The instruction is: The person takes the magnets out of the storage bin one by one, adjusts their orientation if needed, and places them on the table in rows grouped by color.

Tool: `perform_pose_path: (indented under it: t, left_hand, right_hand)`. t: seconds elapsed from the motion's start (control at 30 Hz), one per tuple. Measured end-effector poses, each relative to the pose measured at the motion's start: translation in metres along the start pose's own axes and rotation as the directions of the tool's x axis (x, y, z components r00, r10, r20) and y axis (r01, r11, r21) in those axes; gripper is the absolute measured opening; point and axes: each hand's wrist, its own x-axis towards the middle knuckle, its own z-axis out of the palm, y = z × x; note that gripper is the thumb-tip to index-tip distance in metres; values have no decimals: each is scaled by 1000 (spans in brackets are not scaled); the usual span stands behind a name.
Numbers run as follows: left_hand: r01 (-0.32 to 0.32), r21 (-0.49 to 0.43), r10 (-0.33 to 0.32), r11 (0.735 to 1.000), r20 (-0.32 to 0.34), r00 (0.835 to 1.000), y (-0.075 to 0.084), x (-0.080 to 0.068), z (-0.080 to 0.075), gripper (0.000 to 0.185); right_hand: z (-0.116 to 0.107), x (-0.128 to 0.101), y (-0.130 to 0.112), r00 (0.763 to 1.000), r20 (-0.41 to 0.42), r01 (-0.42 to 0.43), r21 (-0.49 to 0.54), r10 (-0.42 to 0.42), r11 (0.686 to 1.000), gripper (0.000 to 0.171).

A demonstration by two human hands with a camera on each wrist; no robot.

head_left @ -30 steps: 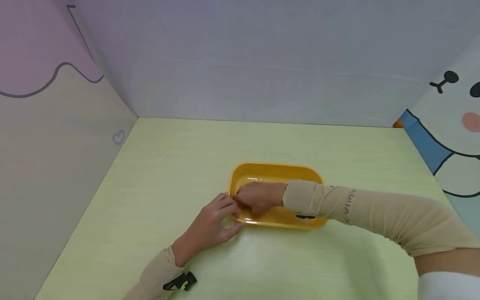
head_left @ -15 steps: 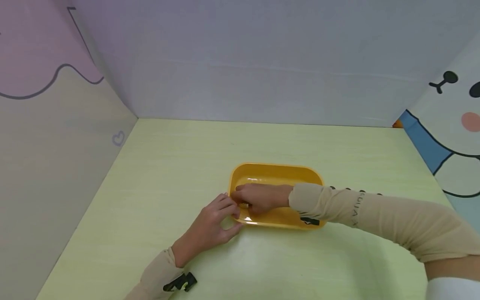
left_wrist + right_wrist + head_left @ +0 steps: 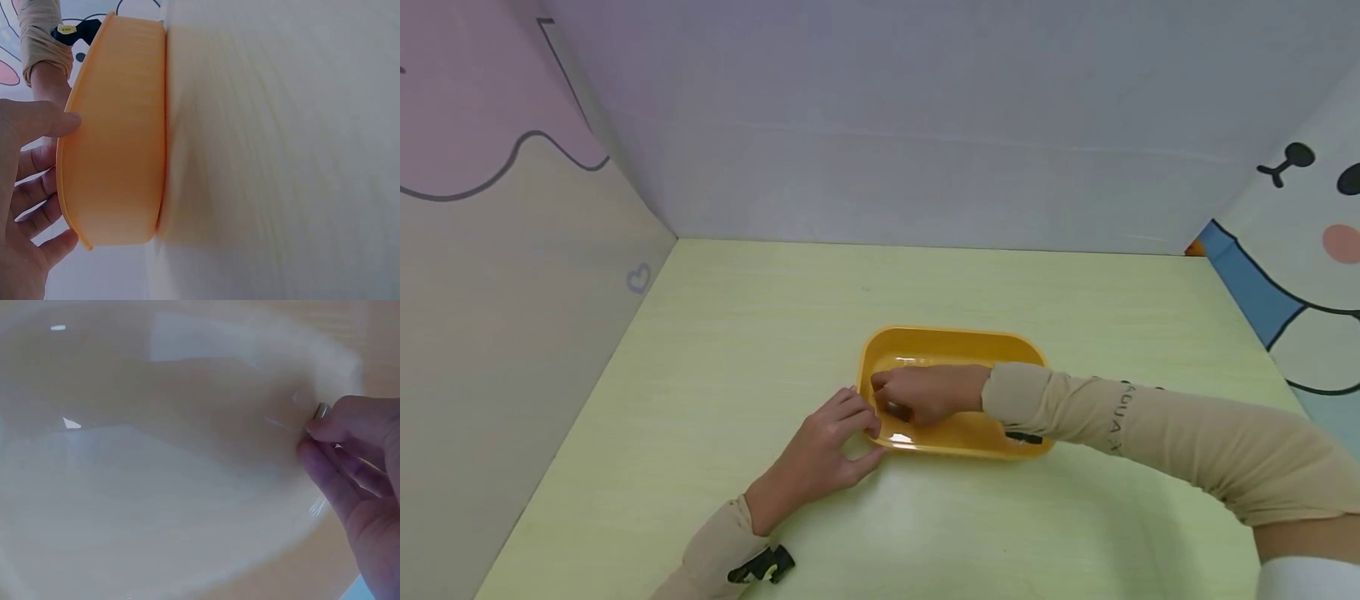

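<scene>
A yellow-orange rectangular tray (image 3: 955,337) with rounded corners lies on the table. My left hand (image 3: 822,454) grips its near left corner, thumb at the near rim and fingers over the left rim; the left wrist view shows the thumb (image 3: 62,123) on the tray's outer wall (image 3: 119,144). Inside the tray's left end, my right hand (image 3: 925,393) is low over the bottom, knuckles up. Its thumb and fingertips pinch a small shiny metallic piece (image 3: 321,411), mostly hidden by the fingers; I cannot tell its kind.
The pale green tabletop (image 3: 737,333) surrounds the tray. A plain pale wall (image 3: 925,167) stands behind, and side panels with cartoon drawings flank the table. The right forearm's beige sleeve (image 3: 1150,425) crosses over the tray's right end.
Inside the tray, my right hand has shifted slightly to the right and its fingers have moved a little. The left hand and the tray stay in place.
</scene>
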Motion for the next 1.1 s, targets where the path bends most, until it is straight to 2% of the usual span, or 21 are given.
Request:
perform_pose_path:
  t: [0.2,0.57,0.77,0.87,1.0,1.1]
  left_hand:
    - [-13,5,13,1000,-10,1000,-1,-1,2,24]
    - [-11,2,11,1000,-10,1000,0,-1,0,23]
    - [5,1,-5,1000,5,1000,0,-2,1,21]
    - [15,2,-15,1000,7,1000,0,-2,1,21]
    - [2,4,-2,1000,-4,1000,-1,-2,1,22]
    - [-7,4,7,1000,-10,1000,-1,-1,1,23]
  right_hand:
    - [1,0,2,1000,1,20,-33,-20,999,20]
    - [6,4,2,1000,20,25,-99,-23,995,31]
    - [4,-1,-1,998,12,67,-79,-66,995,23]
    - [3,-4,-3,995,11,98,-110,-97,989,17]
    - [1,-5,-4,993,7,121,-157,-122,980,17]
    - [0,-3,-3,994,8,110,-140,-110,984,19]
